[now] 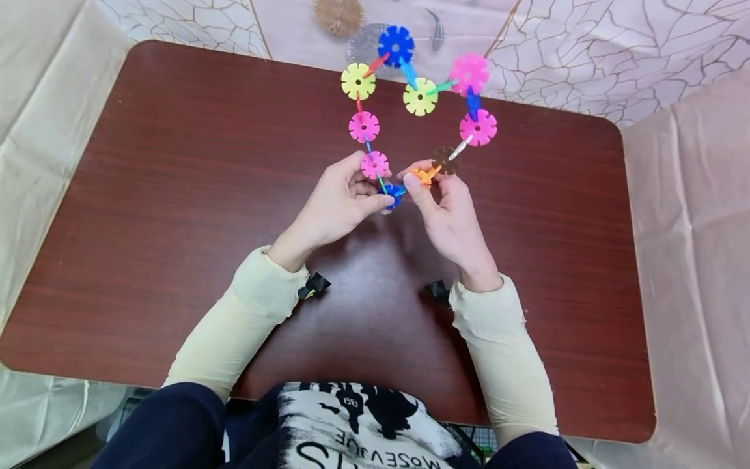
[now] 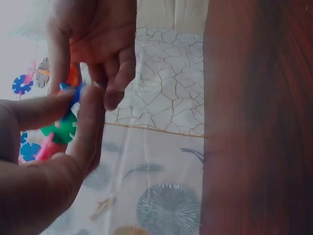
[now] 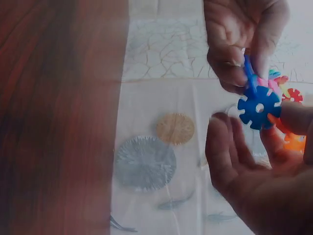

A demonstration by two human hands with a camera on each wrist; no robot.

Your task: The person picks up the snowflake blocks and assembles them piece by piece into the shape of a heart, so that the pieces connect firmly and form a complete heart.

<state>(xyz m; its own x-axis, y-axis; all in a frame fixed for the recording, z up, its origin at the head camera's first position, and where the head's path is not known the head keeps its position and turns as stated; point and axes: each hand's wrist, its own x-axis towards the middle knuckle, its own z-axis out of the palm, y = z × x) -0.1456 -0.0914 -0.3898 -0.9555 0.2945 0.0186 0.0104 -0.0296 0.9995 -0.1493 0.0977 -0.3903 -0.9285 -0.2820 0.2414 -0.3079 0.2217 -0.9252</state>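
A chain of notched plastic snowflake discs loops up and away from both hands, with pink, yellow, blue and brown pieces slotted edge to edge. My left hand (image 1: pixel 334 205) pinches a blue disc (image 1: pixel 391 195) between thumb and fingers, just below a pink disc (image 1: pixel 375 165). Opposite it, my right hand (image 1: pixel 448 218) grips an orange disc (image 1: pixel 423 176) beside the brown disc (image 1: pixel 445 159). Between the two hands, the right wrist view has a blue disc (image 3: pixel 259 108) face-on, its edge overlapping the fingertips.
Under the hands spreads a dark red-brown table (image 1: pixel 176 260) with rounded corners. Patterned cloth (image 1: pixel 586 58) hangs beyond its far edge, and pale cloth (image 1: pixel 691 260) covers the right side. The far yellow disc (image 1: pixel 420 97) overlaps the table's back edge in the head view.
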